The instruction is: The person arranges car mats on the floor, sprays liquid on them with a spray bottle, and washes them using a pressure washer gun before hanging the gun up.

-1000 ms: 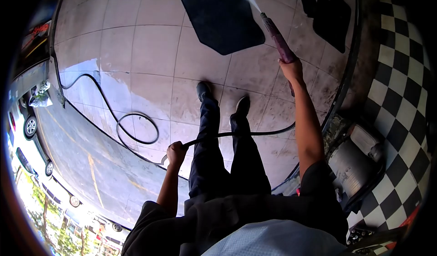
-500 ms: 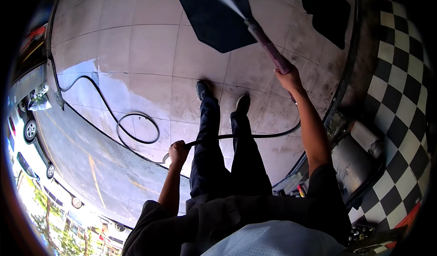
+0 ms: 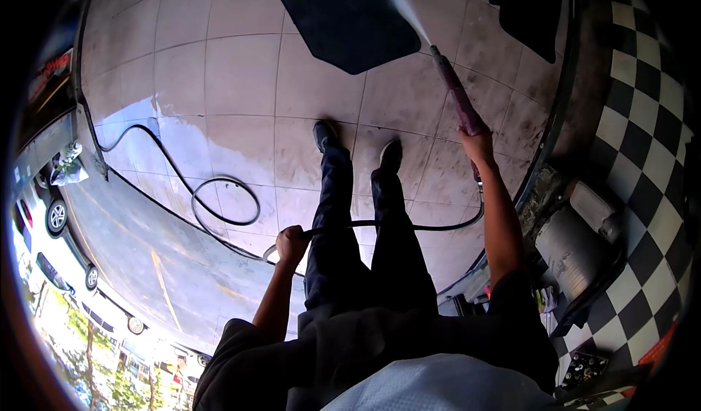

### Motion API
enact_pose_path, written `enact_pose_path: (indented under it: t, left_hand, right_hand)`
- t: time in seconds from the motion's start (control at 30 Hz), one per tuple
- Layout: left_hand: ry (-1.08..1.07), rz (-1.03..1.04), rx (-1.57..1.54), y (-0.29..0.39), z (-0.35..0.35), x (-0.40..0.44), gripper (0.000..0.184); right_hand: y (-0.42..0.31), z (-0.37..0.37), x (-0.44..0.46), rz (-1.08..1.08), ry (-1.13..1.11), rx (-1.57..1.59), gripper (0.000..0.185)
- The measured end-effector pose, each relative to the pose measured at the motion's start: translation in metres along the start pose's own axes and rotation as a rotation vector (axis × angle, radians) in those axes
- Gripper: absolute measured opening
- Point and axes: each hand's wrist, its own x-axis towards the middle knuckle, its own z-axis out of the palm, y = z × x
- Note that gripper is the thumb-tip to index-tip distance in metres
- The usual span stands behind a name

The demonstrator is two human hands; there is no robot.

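Tiled floor; red lettering, upper left, illegible. Right hand clamped round spray gun, upper right; left hand closed on hose.

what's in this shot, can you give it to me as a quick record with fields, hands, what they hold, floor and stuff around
view: head camera, looking down
left hand: closed around the black hose
right hand: gripping the spray wand
spray: white jet from the wand's tip, at the dark mat's edge
dark mat: flat on the tiled floor
hose slack: looped on the floor, left side
right side: checkered floor, more dark flat pieces
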Motion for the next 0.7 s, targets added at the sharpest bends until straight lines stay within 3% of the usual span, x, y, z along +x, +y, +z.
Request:
enact_pose_path:
  t: [0.13, 0.23, 0.37, 0.47, 0.57, 0.7]
  left_hand:
    - [-0.075, 0.004, 0.000, 0.012, 0.005, 0.000, 0.031]
    - [-0.157, 0.040, -0.016, 0.030, 0.002, -0.008, 0.029]
    - [-0.129, 0.052, 0.009, 0.029, 0.022, -0.016, 0.028]
    - [-0.161, -0.010, 0.032, 0.035, 0.019, -0.012, 0.025]
    - [-0.147, 0.011, 0.021, 0.038, 0.024, -0.011, 0.024]
    - [-0.137, 0.030, -0.015, 0.042, 0.027, -0.016, 0.023]
  right_hand:
    - [0.023, 0.029, -0.040, -0.188, -0.140, 0.093, 0.048]
    - [0.005, 0.025, -0.061, -0.139, -0.278, 0.001, 0.049]
    - [0.055, 0.001, -0.055, -0.045, -0.099, 0.058, 0.045]
    - [0.066, -0.024, -0.057, 0.192, -0.087, 0.019, 0.040]
    - [0.090, -0.005, -0.068, -0.087, -0.059, 0.102, 0.045]
    - [0.054, 0.014, -0.078, 0.004, -0.310, 0.017, 0.048]
